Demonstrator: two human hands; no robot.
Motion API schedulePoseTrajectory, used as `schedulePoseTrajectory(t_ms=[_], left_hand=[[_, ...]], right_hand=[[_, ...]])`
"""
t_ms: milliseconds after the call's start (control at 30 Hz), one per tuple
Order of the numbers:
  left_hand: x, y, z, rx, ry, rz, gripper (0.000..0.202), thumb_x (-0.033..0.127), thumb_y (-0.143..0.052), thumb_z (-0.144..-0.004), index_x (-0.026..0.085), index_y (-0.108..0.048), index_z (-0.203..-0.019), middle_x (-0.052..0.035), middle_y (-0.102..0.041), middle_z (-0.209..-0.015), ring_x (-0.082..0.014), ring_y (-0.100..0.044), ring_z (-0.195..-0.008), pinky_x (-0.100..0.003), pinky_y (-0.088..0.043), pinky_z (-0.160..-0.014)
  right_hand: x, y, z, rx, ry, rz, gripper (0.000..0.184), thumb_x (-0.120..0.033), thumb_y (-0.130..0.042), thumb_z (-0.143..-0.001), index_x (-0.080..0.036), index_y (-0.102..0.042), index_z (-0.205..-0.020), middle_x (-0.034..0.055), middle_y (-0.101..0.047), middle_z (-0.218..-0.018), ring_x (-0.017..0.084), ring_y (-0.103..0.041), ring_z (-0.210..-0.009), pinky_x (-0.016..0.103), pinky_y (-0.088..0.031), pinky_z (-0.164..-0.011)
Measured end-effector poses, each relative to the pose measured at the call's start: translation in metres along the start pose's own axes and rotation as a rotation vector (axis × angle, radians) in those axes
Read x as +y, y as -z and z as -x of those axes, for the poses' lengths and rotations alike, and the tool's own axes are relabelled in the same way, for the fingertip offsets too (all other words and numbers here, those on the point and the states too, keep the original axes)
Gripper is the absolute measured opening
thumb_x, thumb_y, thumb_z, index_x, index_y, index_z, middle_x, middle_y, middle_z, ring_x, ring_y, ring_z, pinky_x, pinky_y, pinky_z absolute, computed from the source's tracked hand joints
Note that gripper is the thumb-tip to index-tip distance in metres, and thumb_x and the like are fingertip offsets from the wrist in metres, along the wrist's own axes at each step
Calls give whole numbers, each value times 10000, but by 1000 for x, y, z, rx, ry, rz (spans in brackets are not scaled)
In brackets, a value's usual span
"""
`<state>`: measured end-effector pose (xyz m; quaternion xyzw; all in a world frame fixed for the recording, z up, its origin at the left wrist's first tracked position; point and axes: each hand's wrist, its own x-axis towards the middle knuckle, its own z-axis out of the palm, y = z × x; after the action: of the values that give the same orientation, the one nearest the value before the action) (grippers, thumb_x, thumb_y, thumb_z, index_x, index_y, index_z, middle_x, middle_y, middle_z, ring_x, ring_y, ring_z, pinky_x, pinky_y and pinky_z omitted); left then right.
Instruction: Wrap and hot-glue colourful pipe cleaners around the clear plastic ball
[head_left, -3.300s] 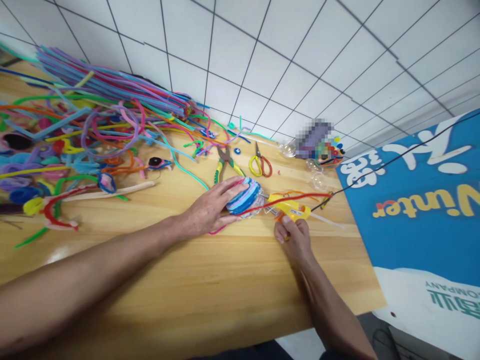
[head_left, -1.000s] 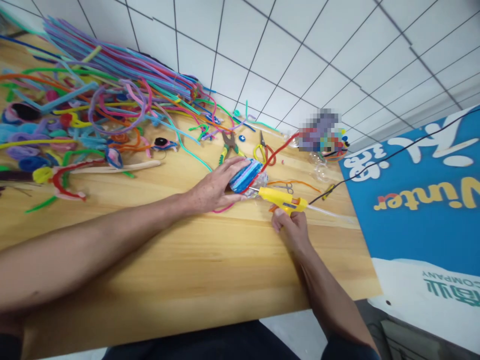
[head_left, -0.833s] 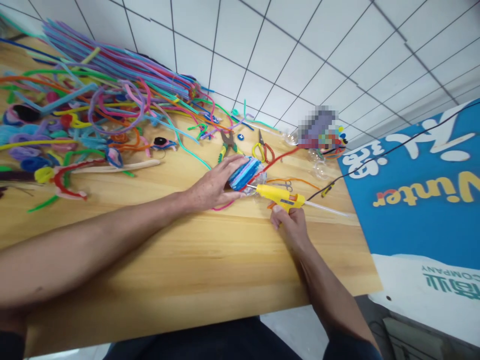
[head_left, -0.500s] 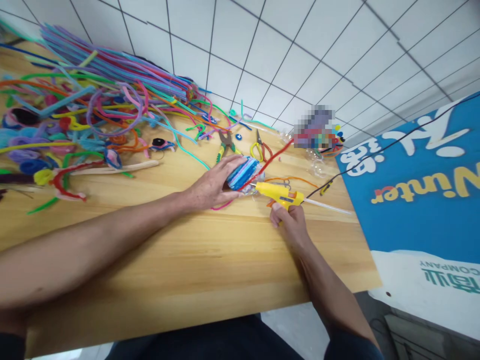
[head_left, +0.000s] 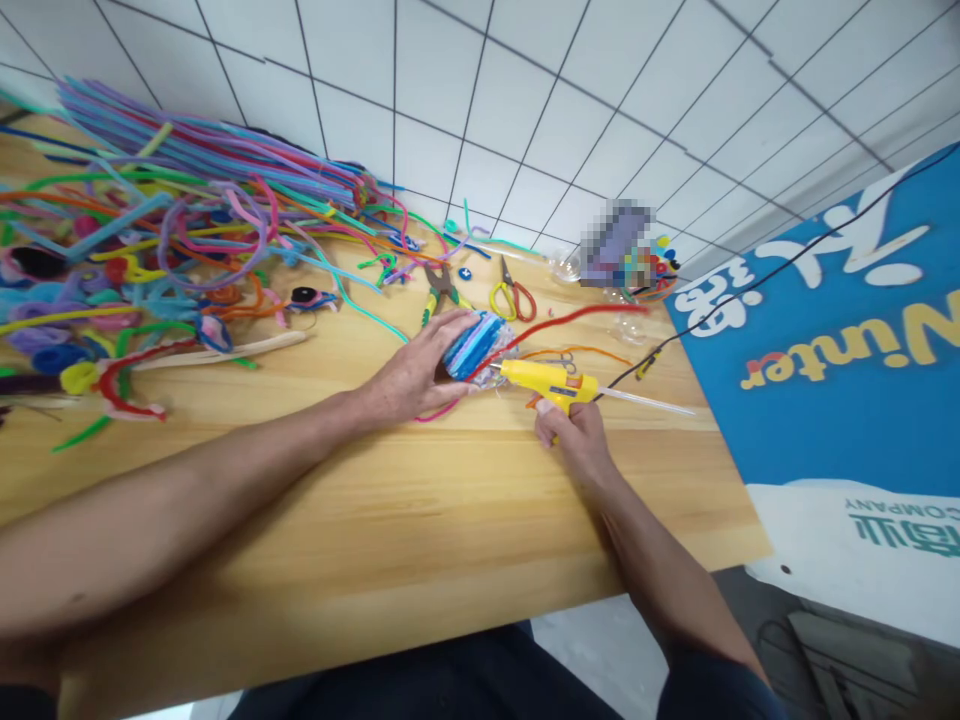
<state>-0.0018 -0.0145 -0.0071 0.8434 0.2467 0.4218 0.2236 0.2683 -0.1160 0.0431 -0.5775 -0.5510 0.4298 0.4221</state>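
Note:
My left hand is closed round a ball wrapped in blue, pink and purple pipe cleaners that rests on the wooden table. A red pipe cleaner trails from the ball toward the right. My right hand grips the handle of a yellow glue gun. The gun's nozzle points left and touches the ball's lower right side. A clear glue stick sticks out of the gun's back.
A large heap of coloured pipe cleaners covers the table's left and back. Green-handled pliers and yellow-and-red scissors lie behind the ball. A black cord runs right over a blue banner. A tiled wall stands behind.
The glue gun was lifted off the table and its nozzle brought to the ball. The red pipe cleaner swung up and then lower. The view shifted slightly.

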Motion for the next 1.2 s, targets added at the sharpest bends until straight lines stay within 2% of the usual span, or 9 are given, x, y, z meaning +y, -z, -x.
schedulePoseTrajectory(t_ms=[100,267,433,633,767,933,1100,1200], left_hand=[[-1,0,0,-6,4,-3,916,383,-822,-984,278,-303,-1731,-212,-478,-1705,-395,-448,-1641,-696,-430,-1326],[-2,1,1,-13,-5,0,913,372,-813,-985,292,-296,-1733,-199,-468,-1716,-390,-439,-1650,-673,-435,-1333],[-1,1,2,-6,-16,-11,930,351,-818,-976,291,-286,-1736,-206,-480,-1706,-399,-464,-1633,-668,-456,-1321],[-2,1,3,4,-31,-33,929,338,-836,-965,286,-306,-1727,-206,-502,-1692,-396,-493,-1614,-655,-482,-1306],[-2,3,2,11,-59,-34,928,335,-835,-968,286,-304,-1727,-201,-515,-1680,-394,-499,-1610,-648,-491,-1300],[-4,3,3,3,-54,-60,943,332,-845,-956,289,-302,-1726,-201,-521,-1672,-400,-504,-1605,-651,-485,-1301],[-5,3,4,-10,-30,-74,948,343,-846,-953,277,-298,-1724,-201,-515,-1678,-400,-488,-1617,-652,-463,-1313],[-5,3,4,1,-31,-74,942,372,-847,-958,270,-306,-1722,-206,-516,-1676,-397,-495,-1612,-642,-468,-1310]], right_hand=[[-2,0,-3,24,-5,6,436,-622,-761,-886,-212,-692,-757,-44,-527,-453,115,-446,-426,276,-346,-484],[-2,0,-6,53,2,-2,539,-667,-733,-888,-244,-542,-614,-39,-505,-444,103,-432,-425,277,-343,-485],[0,0,-4,-7,-26,1,484,-669,-729,-881,-230,-629,-705,-46,-519,-446,113,-442,-421,277,-347,-481],[2,1,-9,53,-26,-38,526,-646,-728,-880,-252,-518,-601,-45,-491,-441,104,-431,-419,283,-347,-481],[4,1,-8,-13,-45,-57,468,-648,-725,-877,-230,-627,-690,-55,-495,-441,112,-430,-416,286,-335,-470],[6,3,-7,27,-16,-15,576,-635,-692,-918,-248,-507,-533,-17,-519,-446,109,-458,-438,288,-362,-495],[12,5,-7,-40,14,-7,557,-600,-679,-962,-231,-579,-557,-20,-527,-448,116,-462,-449,290,-378,-511],[13,5,-7,-19,33,-6,582,-578,-660,-983,-231,-561,-527,-14,-534,-451,112,-469,-455,293,-374,-527]])
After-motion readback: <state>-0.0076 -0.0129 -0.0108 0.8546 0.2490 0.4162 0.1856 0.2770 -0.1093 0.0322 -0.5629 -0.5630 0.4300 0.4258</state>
